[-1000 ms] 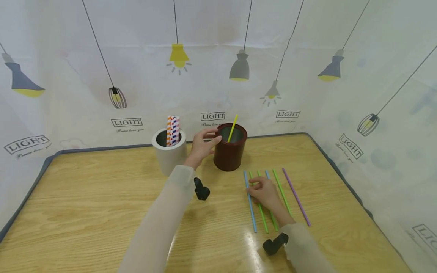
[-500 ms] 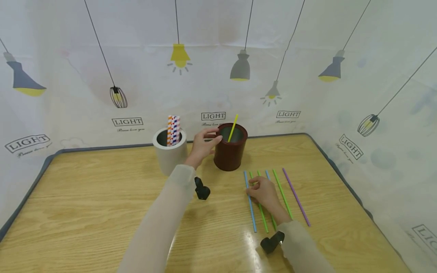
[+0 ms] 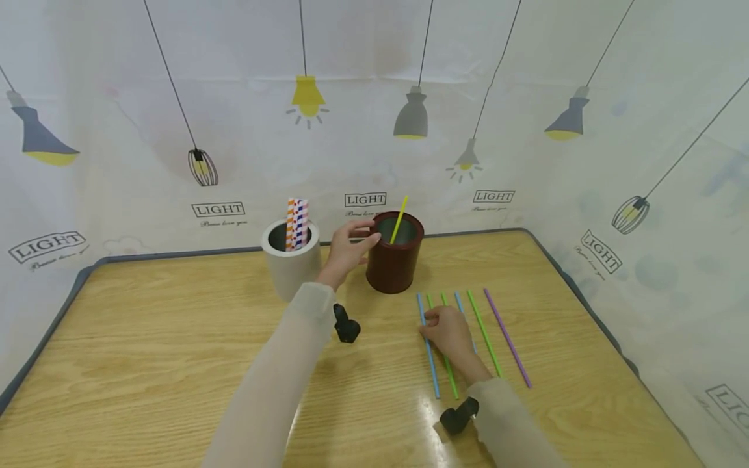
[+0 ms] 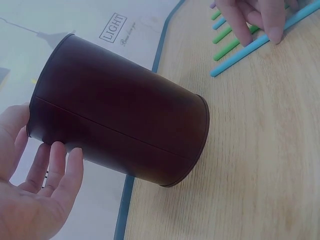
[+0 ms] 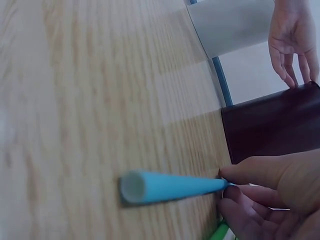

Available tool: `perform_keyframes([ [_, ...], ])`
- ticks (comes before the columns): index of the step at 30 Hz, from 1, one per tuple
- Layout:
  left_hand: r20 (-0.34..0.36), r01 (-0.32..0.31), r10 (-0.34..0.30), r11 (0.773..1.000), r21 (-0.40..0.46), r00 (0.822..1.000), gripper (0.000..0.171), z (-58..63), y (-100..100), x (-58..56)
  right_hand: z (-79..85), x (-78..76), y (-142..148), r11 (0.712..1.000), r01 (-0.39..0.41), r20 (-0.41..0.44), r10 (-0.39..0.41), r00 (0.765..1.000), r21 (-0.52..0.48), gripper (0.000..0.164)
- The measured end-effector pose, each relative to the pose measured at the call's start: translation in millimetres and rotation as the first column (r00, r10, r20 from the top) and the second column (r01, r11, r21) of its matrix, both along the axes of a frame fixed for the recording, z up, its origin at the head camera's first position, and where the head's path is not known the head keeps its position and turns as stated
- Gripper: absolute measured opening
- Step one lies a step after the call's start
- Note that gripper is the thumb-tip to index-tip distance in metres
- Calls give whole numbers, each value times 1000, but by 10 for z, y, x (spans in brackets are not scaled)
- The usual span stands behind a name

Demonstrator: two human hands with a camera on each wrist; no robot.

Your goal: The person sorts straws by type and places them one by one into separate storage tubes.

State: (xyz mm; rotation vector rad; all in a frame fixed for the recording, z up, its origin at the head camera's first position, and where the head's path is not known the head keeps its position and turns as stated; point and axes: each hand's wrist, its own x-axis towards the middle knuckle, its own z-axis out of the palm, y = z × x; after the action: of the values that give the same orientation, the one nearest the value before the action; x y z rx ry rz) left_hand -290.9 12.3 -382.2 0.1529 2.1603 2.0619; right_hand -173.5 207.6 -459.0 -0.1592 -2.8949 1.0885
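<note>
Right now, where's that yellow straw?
In the head view, just right of centre, the yellow straw stands tilted in the dark red cup, whose rim the left hand holds.

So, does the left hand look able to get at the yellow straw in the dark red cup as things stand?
Probably yes: the left hand is at the rim of the dark red cup, and the yellow straw sticks up past that rim, with nothing seen blocking it.
</note>
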Motion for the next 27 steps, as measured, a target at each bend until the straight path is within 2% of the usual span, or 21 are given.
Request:
perform_keyframes([
  [11, -16, -3, 4, 1000, 11, 1000, 36, -5, 2, 13, 38, 21, -35, 998, 27, -9, -27, 1000, 64, 28],
  [17, -26, 7, -6, 999, 34, 1000, 36, -6, 0, 13, 44, 19, -53, 996, 16, -10, -16, 1000, 92, 28],
  [27, -19, 16, -15, 999, 40, 1000, 37, -14, -9, 17, 36, 7, -52, 1000, -15, -25, 15, 1000, 6, 26],
])
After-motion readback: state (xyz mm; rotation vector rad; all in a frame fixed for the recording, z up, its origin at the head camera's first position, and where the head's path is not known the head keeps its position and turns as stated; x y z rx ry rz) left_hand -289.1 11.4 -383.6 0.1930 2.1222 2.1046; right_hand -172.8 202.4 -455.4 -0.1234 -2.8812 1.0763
